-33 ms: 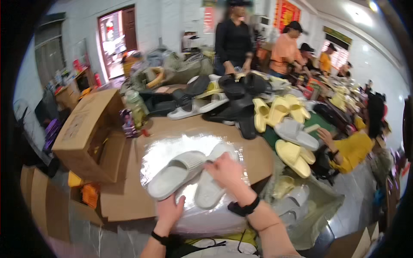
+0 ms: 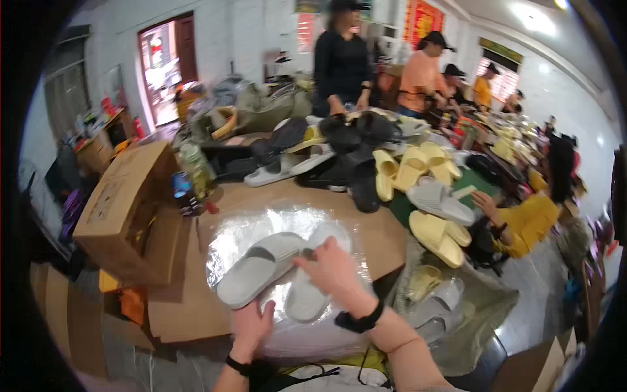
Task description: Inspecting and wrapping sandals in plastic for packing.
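Two pale grey slide sandals lie side by side, soles down, on shiny clear plastic wrapping point(image 2: 230, 230). At the heel of the left slide sandal point(image 2: 251, 276) is my left hand point(image 2: 251, 326). Its thumb stands apart to the right, and its other fingers are hidden under or behind the heel. My right hand point(image 2: 331, 269) grips the strap area of the right slide sandal point(image 2: 305, 300), fingers bent, the index finger reaching left toward the other sandal. Part of that strap is hidden by the hand.
A cardboard sheet point(image 2: 177, 317) lies under the wrapping. An open carton point(image 2: 124, 196) stands left. Black sandals point(image 2: 363, 179) and yellow sandals point(image 2: 436, 238) are heaped beyond and right. A sack point(image 2: 486, 307) with sandals sits right. A yellow-sleeved person point(image 2: 532, 225) works nearby.
The whole view has shifted slightly, so the scene sits a little further left. My right hand's fingers look somewhat more spread over the strap. Both sandals stay on the wrapping.
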{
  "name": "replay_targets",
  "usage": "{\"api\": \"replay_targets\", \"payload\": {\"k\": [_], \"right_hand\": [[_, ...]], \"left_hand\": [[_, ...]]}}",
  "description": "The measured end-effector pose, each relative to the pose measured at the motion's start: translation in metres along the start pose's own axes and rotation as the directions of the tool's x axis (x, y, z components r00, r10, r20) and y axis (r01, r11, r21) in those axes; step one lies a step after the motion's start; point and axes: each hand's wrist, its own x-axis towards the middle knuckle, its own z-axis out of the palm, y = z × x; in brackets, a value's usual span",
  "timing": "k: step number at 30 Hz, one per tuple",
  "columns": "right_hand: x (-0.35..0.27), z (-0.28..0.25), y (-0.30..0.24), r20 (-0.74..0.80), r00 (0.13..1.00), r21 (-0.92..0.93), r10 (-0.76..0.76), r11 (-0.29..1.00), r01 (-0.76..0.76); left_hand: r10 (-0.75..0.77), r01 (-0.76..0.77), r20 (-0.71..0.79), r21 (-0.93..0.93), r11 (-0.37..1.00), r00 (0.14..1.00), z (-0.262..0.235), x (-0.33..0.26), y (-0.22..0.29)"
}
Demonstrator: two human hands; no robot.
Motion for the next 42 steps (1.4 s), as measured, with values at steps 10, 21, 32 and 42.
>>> {"api": "replay_targets", "payload": {"k": [10, 21, 32, 42], "right_hand": [[-0.043, 0.041, -0.035, -0.245, 0.957, -0.011, -0.157, 0.987, 0.159], [-0.009, 0.089, -0.030, -0.042, 0.999, 0.019, 0.008, 1.000, -0.007], [-0.001, 0.084, 0.006, -0.189, 0.978, 0.277, 0.092, 0.960, -0.037], [-0.040, 0.056, -0.004, -0.330, 0.939, 0.311, -0.101, 0.927, 0.209]], "left_hand": [[-0.030, 0.032, -0.016, 0.132, 0.991, 0.999, 0.010, -0.012, -0.015], [0.040, -0.028, -0.078, 0.149, 0.988, 0.996, 0.017, -0.010, -0.027], [0.079, -0.069, -0.036, 0.226, 0.972, 0.996, 0.019, -0.015, -0.039], [-0.056, 0.061, -0.030, 0.178, 0.982, 0.998, 0.014, -0.006, -0.022]]}}
